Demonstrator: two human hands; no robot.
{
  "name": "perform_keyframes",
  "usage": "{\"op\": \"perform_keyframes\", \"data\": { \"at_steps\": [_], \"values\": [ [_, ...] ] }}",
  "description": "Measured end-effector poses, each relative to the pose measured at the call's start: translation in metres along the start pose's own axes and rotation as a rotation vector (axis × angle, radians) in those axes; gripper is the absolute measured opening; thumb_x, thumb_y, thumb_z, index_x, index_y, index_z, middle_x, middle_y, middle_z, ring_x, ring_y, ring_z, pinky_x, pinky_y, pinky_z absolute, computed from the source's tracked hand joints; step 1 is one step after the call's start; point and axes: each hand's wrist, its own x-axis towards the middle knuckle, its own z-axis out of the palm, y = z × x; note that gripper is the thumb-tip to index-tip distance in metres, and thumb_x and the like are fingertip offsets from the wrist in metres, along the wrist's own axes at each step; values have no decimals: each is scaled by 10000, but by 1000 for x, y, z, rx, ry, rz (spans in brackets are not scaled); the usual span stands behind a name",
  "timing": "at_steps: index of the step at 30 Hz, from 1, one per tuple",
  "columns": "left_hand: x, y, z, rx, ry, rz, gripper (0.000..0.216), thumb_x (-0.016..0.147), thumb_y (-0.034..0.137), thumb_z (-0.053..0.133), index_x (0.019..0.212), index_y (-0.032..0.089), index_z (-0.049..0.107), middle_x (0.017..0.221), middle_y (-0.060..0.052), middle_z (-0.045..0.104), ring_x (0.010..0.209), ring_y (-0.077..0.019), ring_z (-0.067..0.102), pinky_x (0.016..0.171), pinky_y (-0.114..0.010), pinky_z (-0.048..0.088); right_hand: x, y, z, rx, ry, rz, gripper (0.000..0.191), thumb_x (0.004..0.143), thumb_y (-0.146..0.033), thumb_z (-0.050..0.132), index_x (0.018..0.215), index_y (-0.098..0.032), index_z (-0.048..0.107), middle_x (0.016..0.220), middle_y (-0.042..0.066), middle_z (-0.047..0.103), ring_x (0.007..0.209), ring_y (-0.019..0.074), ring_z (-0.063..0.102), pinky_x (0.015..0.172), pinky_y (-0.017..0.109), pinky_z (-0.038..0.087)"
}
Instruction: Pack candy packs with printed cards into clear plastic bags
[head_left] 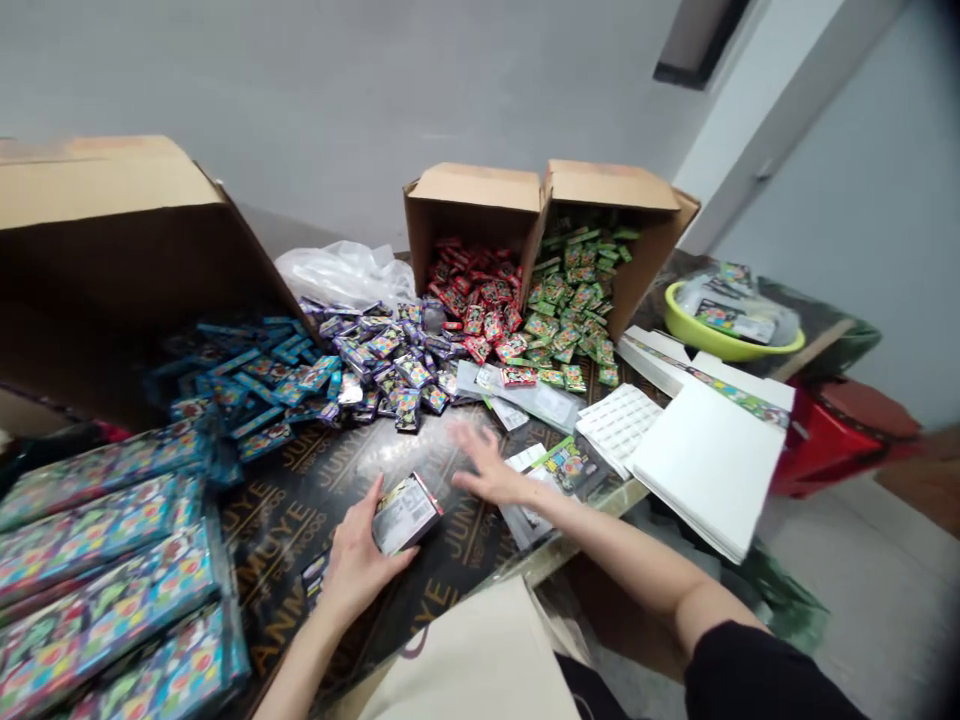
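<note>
My left hand [365,555] grips a small printed box [407,513], pale label face up with a dark border, fingers along its edges, low above the dark plywood table [431,600]. My right hand [487,462] is held over the table with fingers spread, slightly smeared by motion and holding nothing. Clear plastic [405,445] lies just beyond both hands. Beside my right wrist are flat printed packets [566,465]. A heap of small purple packs [409,370] lies in front of my hands.
Open cartons hold blue packs [255,375], red packs [480,290] and green packs [577,290]. Long wrapped bundles [112,600] are stacked at left. White sheets [705,465] overhang the right edge, near a yellow basin [731,338] and a red stool [855,430].
</note>
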Motion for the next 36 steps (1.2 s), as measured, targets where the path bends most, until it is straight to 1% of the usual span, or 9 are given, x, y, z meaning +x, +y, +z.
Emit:
{"op": "perform_keyframes", "data": {
  "at_steps": [4, 6, 10, 18, 21, 23, 28, 31, 36],
  "values": [
    [-4, -10, 10, 138, -87, 21, 853, 626, 369, 611, 1362, 226, 206, 1133, -83, 510, 1041, -273, 471, 859, -392, 374, 13, 91, -68, -292, 464, 705, 704, 781, -433, 506, 1373, -204, 200, 1441, 173, 145, 1325, 312, 112, 976, 537, 192],
    [-7, -16, 14, 155, -89, 42, 822, 643, 356, 589, 1361, 246, 203, 1168, -80, 490, 1072, -271, 448, 877, -397, 356, 9, 128, -99, -341, 529, 980, 664, 787, -357, 488, 1362, -164, 218, 1392, 227, 238, 1285, 345, 218, 919, 570, 240],
    [-8, -24, 16, 163, -82, 40, 818, 648, 344, 583, 1362, 249, 194, 1198, -84, 468, 1089, -267, 430, 894, -405, 339, -9, 164, -125, -312, 490, 1053, 578, 730, -280, 544, 1258, -98, 397, 1095, 221, 567, 1060, 326, 506, 851, 475, 359],
    [-3, -39, 1, 153, -44, 21, 799, 635, 438, 604, 1335, 207, 297, 1136, -99, 517, 1048, -279, 469, 891, -430, 365, -25, 156, -142, -320, 479, 991, 619, 649, -228, 605, 1229, -101, 430, 1030, 183, 612, 973, 305, 564, 811, 361, 411],
    [1, -22, -12, -47, 64, -56, 789, 584, 493, 649, 1277, 209, 400, 1196, -105, 500, 1098, -293, 455, 945, -466, 330, -16, 122, -138, -254, 521, 779, 657, 687, -227, 550, 1296, -127, 326, 1099, 153, 580, 1006, 257, 549, 838, 346, 410],
    [5, 1, -21, -350, 94, -187, 707, 620, 485, 632, 1236, 189, 449, 1216, -112, 502, 1105, -275, 473, 948, -440, 348, -7, 80, -117, -82, 453, 390, 675, 674, -201, 538, 1307, -161, 307, 1135, 113, 559, 1023, 220, 537, 844, 329, 418],
    [14, 51, -32, -1174, -340, -411, 437, 705, 403, 585, 1027, 109, 611, 852, -108, 658, 718, -187, 619, 654, -313, 487, -3, -43, -45, 199, -171, -429, 701, 599, -110, 535, 1275, -218, 385, 1185, 58, 525, 1051, 207, 490, 930, 359, 354],
    [11, 53, -29, -1227, -358, -433, 249, 567, 209, 711, 778, 84, 669, 694, -61, 660, 594, -124, 590, 591, -228, 459, -3, -75, -26, 205, -241, -525, 738, 599, -85, 509, 1303, -234, 341, 1189, 57, 523, 1087, 215, 461, 971, 401, 294],
    [4, 44, -23, -1307, -20, -623, 293, 559, 241, 730, 807, 115, 637, 724, -41, 666, 567, -112, 596, 547, -221, 461, 10, -73, -6, 191, 3, -370, 902, 591, -316, 664, 1357, -188, 205, 1414, 138, 222, 1279, 309, 229, 1017, 478, 188]
  ]
}}
